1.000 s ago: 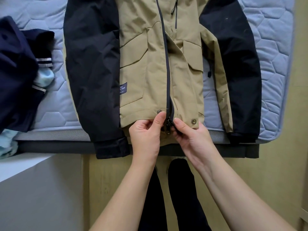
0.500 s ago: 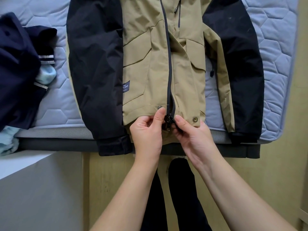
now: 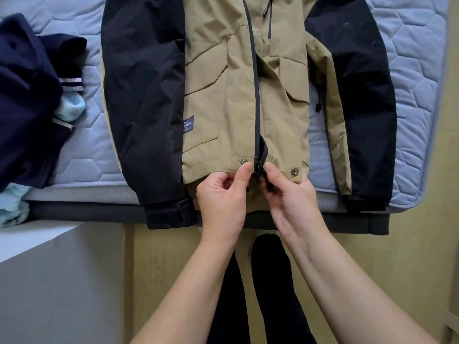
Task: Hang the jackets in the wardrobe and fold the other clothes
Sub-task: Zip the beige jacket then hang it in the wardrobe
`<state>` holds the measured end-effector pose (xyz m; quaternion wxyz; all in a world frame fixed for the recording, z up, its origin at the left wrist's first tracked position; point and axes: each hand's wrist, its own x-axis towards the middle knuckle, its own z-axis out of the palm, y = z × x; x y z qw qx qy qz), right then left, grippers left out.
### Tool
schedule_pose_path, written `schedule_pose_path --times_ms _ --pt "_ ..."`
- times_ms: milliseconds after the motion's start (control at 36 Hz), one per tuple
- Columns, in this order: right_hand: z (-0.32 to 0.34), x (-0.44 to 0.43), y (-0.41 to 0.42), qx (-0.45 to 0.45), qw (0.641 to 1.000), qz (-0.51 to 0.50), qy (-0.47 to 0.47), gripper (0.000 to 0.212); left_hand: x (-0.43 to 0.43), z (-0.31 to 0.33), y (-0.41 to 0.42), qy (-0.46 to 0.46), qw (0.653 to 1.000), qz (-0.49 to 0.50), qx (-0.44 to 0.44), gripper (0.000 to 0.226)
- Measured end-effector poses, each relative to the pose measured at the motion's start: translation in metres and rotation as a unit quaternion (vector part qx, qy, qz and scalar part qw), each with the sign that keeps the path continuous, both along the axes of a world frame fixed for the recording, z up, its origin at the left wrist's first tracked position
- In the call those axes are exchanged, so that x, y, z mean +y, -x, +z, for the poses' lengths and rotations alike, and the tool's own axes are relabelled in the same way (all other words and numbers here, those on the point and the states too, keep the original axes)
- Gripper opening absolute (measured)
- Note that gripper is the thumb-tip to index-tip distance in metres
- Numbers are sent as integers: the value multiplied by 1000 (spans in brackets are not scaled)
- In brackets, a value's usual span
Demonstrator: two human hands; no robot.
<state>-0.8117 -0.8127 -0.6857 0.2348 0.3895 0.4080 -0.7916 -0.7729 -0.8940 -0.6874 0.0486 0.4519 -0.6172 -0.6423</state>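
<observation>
so the mattress [image 3: 412, 100] fills the top of the view, pale blue quilted thing. The jacket [image 3: 218, 100] lies flat on it, front up, tan body with black sleeves. Its long axis runs straight 12 to 6: hem at 6 hanging just over the mattress edge, collar end cut off past 12. Both sleeves lie alongside the body, cuffs pointing to 6 too. Over at 9 there's a heap of navy clothes [image 3: 27, 103] with something light blue poking out underneath. The left hand [image 3: 221, 197] pinches the hem just left of the zipper [image 3: 261, 167], fingers curled. The right hand [image 3: 290, 199] pinches the zipper's bottom end, and the teeth are parted a little just above it
</observation>
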Motion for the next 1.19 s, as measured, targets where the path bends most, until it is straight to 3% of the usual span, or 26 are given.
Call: schedule_pose_path --times_ms 139,250,333,444,556,611,639,667,722,778,806,861,972,1056,1194 --pt "0 -5 1 -4 1000 -22 -8 27 -9 -11 -7 100 993 -59 -7 42" --pt "-6 -1 0 -26 1000 -6 -4 24 -9 -14 -11 104 990 -96 -1 51" --pt "-4 8 -1 -47 990 116 -64 26 -10 -17 -14 100 988 -111 -29 43" --pt "13 23 2 -48 946 287 -144 27 -16 -18 -16 113 982 -141 -53 41" --pt "28 29 12 43 881 397 -255 43 -22 -18 -13 158 965 -201 -54 41" --pt "32 31 16 145 803 470 -338 54 -24 -17 -11 181 954 -235 -52 43" --pt "33 31 18 200 743 511 -383 61 -25 -17 -10 192 948 -250 -49 44" --pt "34 32 20 255 671 551 -426 66 -26 -16 -8 203 942 -262 -46 45" --pt "31 30 24 346 491 624 -500 62 -30 -15 -6 224 932 -281 -40 45" --pt "33 20 33 371 317 684 -542 40 -32 -14 -5 238 926 -291 -37 47" --pt "37 13 38 378 258 708 -538 28 -33 -14 -5 243 924 -293 -37 49" --pt "39 3 46 420 186 728 -509 14 -34 -14 -5 246 923 -295 -38 52" --pt "24 -2 65 529 32 715 -456 7 -36 -17 -9 230 928 -289 -37 57" --pt "15 -5 78 504 -67 773 -380 10 -38 -20 -13 213 935 -279 -52 56" --pt "3 -22 105 495 -97 776 -380 18 -36 -27 -18 194 944 -254 -81 51"
